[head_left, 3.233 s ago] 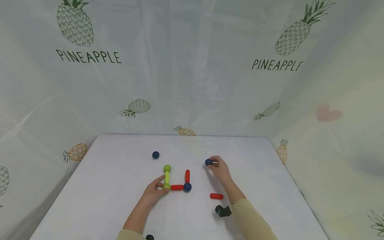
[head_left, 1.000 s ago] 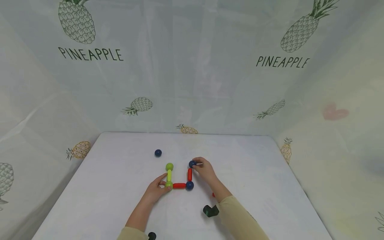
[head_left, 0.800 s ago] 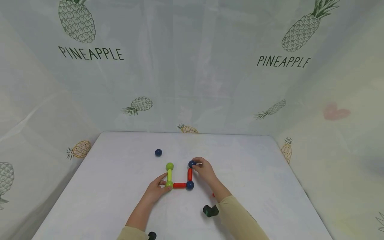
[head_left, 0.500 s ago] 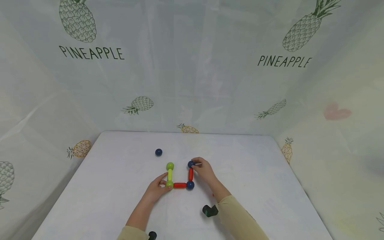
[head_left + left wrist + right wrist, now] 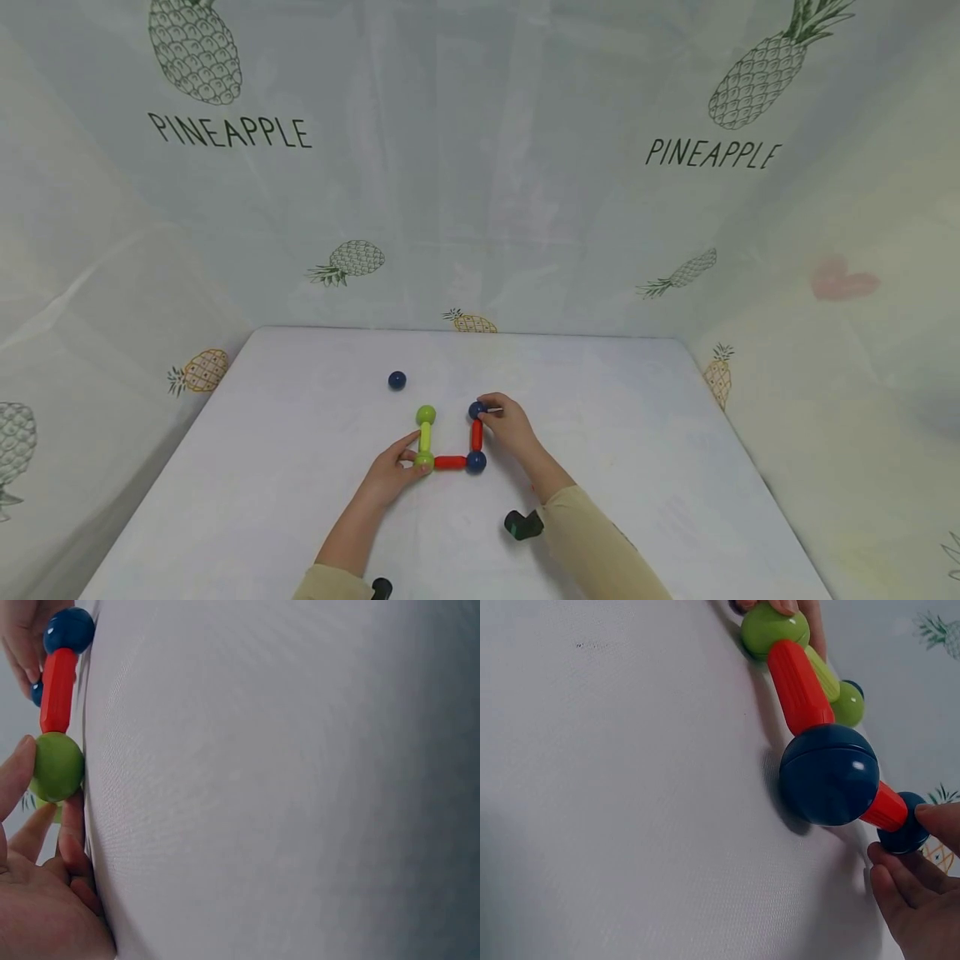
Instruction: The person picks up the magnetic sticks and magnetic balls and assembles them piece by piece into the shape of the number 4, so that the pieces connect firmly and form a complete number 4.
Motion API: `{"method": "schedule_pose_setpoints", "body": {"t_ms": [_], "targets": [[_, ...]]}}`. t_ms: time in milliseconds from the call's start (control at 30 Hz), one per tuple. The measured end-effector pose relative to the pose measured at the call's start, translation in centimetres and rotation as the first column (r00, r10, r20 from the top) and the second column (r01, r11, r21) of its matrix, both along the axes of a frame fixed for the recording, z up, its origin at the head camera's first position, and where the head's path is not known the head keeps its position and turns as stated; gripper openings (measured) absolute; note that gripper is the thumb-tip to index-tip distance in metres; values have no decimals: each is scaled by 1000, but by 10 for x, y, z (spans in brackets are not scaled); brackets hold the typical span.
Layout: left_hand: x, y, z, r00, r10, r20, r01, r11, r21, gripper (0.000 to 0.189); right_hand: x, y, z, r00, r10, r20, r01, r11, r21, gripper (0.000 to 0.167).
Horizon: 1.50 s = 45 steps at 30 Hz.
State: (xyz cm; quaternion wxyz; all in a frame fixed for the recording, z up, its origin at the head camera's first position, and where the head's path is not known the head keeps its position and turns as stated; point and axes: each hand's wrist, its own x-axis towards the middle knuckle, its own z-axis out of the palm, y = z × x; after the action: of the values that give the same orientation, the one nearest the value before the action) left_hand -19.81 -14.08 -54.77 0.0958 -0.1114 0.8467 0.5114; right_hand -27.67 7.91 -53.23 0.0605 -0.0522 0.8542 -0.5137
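Note:
A U-shaped construction of balls and rods lies on the white table. My left hand [image 5: 388, 475] pinches its near-left green ball [image 5: 57, 766] between thumb and fingers. From that ball a yellow-green rod [image 5: 425, 437] runs away to a second green ball [image 5: 426, 414]. A red rod [image 5: 801, 686] joins it to the near-right blue ball [image 5: 829, 774]. Another red rod [image 5: 885, 806] leads from there to the far-right blue ball [image 5: 904, 825], which sits at the rod's end. My right hand [image 5: 512, 423] pinches this far ball by thumb and fingertips.
A loose blue ball [image 5: 397, 380] rests on the table [image 5: 315, 400] behind the green balls. A dark device [image 5: 523, 525] is at the right sleeve, another dark device [image 5: 382, 588] by the left. Pineapple-print cloth [image 5: 480, 208] stands behind the table.
My right hand has carried its blue ball leftward to the far end of the upright red rod. A loose red rod on the right is now nearly all behind the forearm. My left hand keeps its pinch.

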Motion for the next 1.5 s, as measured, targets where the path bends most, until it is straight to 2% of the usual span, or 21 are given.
{"method": "schedule_pose_setpoints", "body": {"t_ms": [167, 433, 933, 1167, 1500], "targets": [[1, 0, 0, 1000, -12, -10, 12, 1000, -3, 67, -1, -1, 0, 1000, -1, 8, 1, 1000, 6, 28], [2, -2, -2, 998, -21, -51, 25, 997, 79, 67, -3, -2, -1, 1000, -7, 25, 6, 1000, 25, 27], [0, -2, -5, 999, -20, -48, 22, 998, 50, 67, -5, -3, -4, 999, -7, 34, 5, 999, 54, 26], [1, -1, -3, 1000, -17, -24, 18, 999, 43, 68, -6, -3, -5, 999, -1, 37, -1, 998, 63, 26], [0, -3, -2, 1000, -17, -24, 18, 999, 43, 68, -6, -4, -3, 999, 3, 32, -5, 997, 73, 27]]}}
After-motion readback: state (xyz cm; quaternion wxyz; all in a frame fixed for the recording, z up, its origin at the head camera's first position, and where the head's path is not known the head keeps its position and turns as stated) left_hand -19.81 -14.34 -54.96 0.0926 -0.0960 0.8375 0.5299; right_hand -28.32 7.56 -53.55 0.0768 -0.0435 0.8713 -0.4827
